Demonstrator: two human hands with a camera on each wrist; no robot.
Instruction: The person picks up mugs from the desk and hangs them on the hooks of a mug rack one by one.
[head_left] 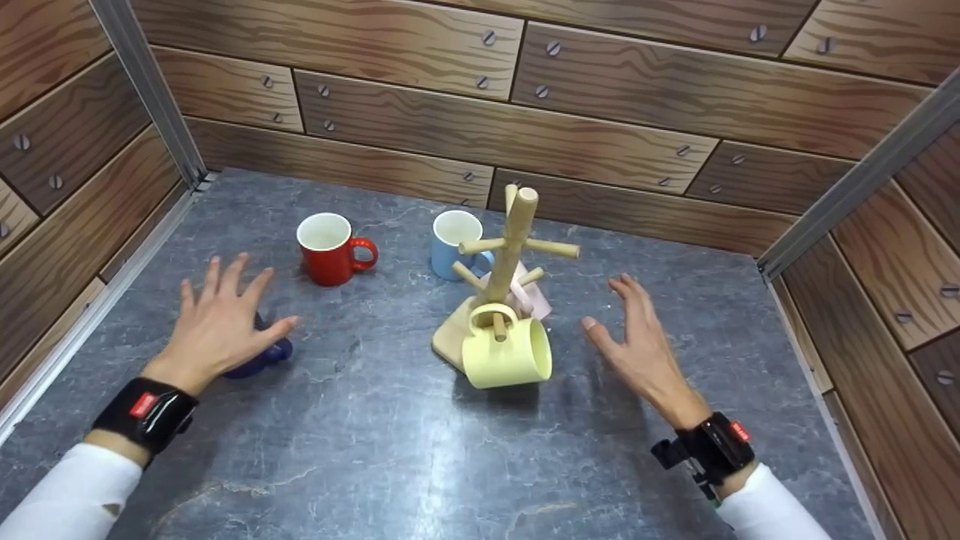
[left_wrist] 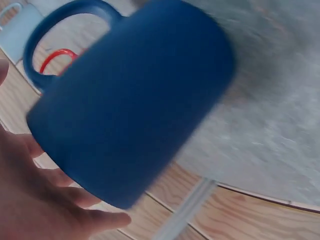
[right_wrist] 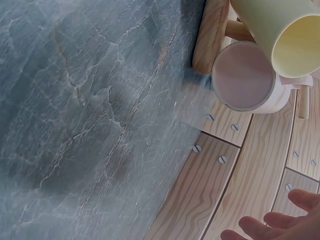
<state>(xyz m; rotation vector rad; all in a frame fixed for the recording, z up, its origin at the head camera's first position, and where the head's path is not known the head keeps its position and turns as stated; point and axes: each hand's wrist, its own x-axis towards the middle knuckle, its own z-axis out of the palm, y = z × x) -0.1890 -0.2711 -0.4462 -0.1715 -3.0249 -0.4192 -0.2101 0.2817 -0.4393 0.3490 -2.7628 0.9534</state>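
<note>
With fingers spread, my left hand (head_left: 217, 322) hovers over a dark blue mug (left_wrist: 135, 100). In the head view the hand hides most of that mug; in the left wrist view the fingertips are beside one end of it. My right hand (head_left: 641, 345) is to the right of a wooden mug tree (head_left: 517, 232), thumb and fingers apart, holding nothing. On the tree's front peg a pale yellow mug (head_left: 502, 364) hangs sideways by its handle. Behind it, a pink mug (right_wrist: 242, 75) hangs on another peg.
A red mug (head_left: 328, 259) stands upright at the back left, handle to the right. Between it and the tree is a light blue mug (head_left: 446, 251), partly behind the pegs. Wood-patterned walls (head_left: 420, 105) enclose the grey marbled table (head_left: 360, 450) at the back and sides.
</note>
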